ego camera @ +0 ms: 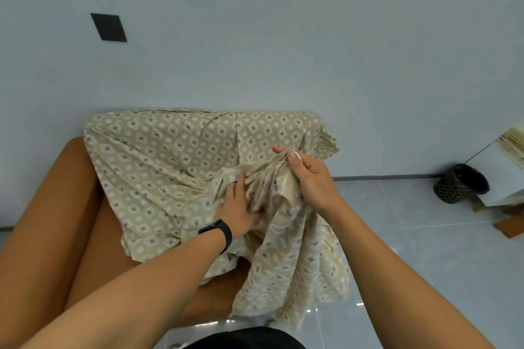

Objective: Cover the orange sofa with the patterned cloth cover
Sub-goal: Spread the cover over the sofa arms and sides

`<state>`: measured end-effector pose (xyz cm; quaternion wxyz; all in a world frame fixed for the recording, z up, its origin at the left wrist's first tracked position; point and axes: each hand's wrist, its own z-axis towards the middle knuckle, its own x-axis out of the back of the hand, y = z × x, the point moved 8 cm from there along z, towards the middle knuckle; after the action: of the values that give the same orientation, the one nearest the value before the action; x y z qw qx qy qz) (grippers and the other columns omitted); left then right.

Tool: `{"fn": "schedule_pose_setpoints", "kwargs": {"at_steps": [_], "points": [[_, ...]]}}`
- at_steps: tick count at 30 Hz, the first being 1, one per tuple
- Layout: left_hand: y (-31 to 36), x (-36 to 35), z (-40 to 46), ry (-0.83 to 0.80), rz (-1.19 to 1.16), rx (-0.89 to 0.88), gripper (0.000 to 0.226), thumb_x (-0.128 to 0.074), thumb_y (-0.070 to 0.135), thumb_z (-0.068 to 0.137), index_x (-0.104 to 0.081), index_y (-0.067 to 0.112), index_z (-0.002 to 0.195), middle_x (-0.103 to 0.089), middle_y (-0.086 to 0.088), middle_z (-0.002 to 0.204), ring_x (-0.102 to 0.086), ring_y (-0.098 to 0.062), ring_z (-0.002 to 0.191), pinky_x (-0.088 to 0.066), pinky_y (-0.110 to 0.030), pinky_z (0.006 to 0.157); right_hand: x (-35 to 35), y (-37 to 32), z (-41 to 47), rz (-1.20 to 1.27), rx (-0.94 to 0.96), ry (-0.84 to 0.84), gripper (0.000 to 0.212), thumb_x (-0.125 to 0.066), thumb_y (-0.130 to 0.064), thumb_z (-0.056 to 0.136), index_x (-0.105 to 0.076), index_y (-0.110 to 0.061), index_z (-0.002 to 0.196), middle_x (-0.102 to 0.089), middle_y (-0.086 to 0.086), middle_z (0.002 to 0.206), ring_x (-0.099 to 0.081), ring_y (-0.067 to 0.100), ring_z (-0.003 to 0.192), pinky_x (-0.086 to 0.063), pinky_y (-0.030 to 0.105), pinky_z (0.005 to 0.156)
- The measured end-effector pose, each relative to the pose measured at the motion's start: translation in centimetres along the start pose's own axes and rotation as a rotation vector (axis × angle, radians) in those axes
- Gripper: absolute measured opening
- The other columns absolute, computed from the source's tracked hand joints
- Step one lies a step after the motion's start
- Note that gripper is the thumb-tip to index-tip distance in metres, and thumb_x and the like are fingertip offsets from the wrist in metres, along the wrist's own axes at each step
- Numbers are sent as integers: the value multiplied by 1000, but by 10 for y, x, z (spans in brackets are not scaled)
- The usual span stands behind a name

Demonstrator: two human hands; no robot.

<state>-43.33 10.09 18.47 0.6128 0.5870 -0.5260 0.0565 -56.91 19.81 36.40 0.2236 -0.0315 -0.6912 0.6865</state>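
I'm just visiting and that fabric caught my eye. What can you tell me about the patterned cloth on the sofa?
The beige patterned cloth cover is thin, soft fabric printed with small diamonds and circles. It drapes over the backrest and right side of the orange sofa, wrinkled, with one end hanging down toward the grey floor. The sofa's left armrest and part of the seat are bare. The right hand pinches a bunched fold, while the left hand, above a black wristband, presses into the gathered middle.

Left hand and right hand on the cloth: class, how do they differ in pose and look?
The left hand lies lower, fingers pressed into the bunched patterned cloth cover; the right hand is higher, pinching a gathered fold. The left wrist wears a black band; the right wrist is bare. Both touch the same cloth over the orange sofa.
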Motion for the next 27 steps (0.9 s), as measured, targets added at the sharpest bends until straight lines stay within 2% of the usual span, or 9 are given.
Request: {"fn": "schedule_pose_setpoints", "kwargs": {"at_steps": [3, 7, 11, 16, 18, 20, 22, 24, 27], "points": [[-4, 32, 1, 124, -116, -23, 19, -54, 17, 99, -60, 35, 105, -65, -3, 102, -65, -32, 98, -55, -42, 79, 23, 13, -2, -128, -42, 138, 32, -46, -41, 105, -71, -33, 125, -76, -12, 105, -69, 3, 100, -53, 18, 87], [-26, 103, -14, 343, -247, -61, 28, -55, 13, 102, -70, 14, 126, -74, -7, 112, -67, -26, 101, -56, -39, 88, 64, 59, -13, -623, -222, 270, 33, -45, -50, 102, -73, -32, 109, -73, -10, 95, -65, 15, 93, -52, 36, 79], [-8, 167, -25, 481, -281, -208, 22, -60, 14, 100, -77, 12, 114, -76, -4, 105, -68, -18, 96, -55, -33, 87, 51, 85, -26, -810, -302, 277, 43, -35, -55, 103, -65, -26, 94, -66, -6, 81, -61, 22, 82, -45, 35, 66], [10, 199, -19, 127, -460, -182, 38, -48, 32, 106, -68, 0, 99, -65, -3, 88, -60, -16, 79, -46, -33, 77, 18, 71, -24, -872, -329, 367, 44, -31, -49, 103, -63, -22, 87, -62, -1, 83, -62, 27, 85, -46, 39, 70], [18, 206, -29, 18, -412, -228, 42, -43, 37, 108, -64, 1, 99, -51, 4, 88, -56, -21, 77, -43, -35, 77, 1, 52, -25, -993, -292, 415, 34, -42, -41, 99, -69, -23, 108, -61, 4, 108, -57, 31, 103, -44, 44, 87], [18, 209, -40, 23, -407, -237, 42, -39, 35, 109, -63, 0, 113, -29, 10, 107, -58, -22, 85, -43, -37, 80, -49, 27, -22, -863, -191, 285, 45, -57, -39, 94, -55, -32, 139, -45, -2, 131, -42, 23, 119, -33, 42, 104], [23, 199, -50, -26, -461, -236, 42, -37, 40, 108, -59, 9, 125, -48, 13, 106, -55, -13, 101, -41, -30, 89, -120, 8, -21, -634, -120, 22, 63, -62, -50, 88, -41, -41, 147, -40, -10, 135, -37, 11, 120, -32, 37, 104], [29, 186, -60, -99, -411, -291, 43, -43, 48, 105, -54, 7, 110, -52, 3, 91, -50, -16, 83, -40, -31, 73, -169, 10, -24, -546, -94, -46, 53, -59, -53, 84, -50, -42, 135, -56, -10, 123, -50, 10, 108, -43, 37, 94], [20, 169, -76, -187, -109, -381, 54, -68, 58, 86, -41, 15, 104, -51, 1, 80, -46, -17, 63, -39, -36, 55, -154, 23, -30, -459, -151, 250, 25, -43, -33, 91, -62, -17, 91, -62, -2, 82, -55, 17, 74, -40, 35, 68]]}}
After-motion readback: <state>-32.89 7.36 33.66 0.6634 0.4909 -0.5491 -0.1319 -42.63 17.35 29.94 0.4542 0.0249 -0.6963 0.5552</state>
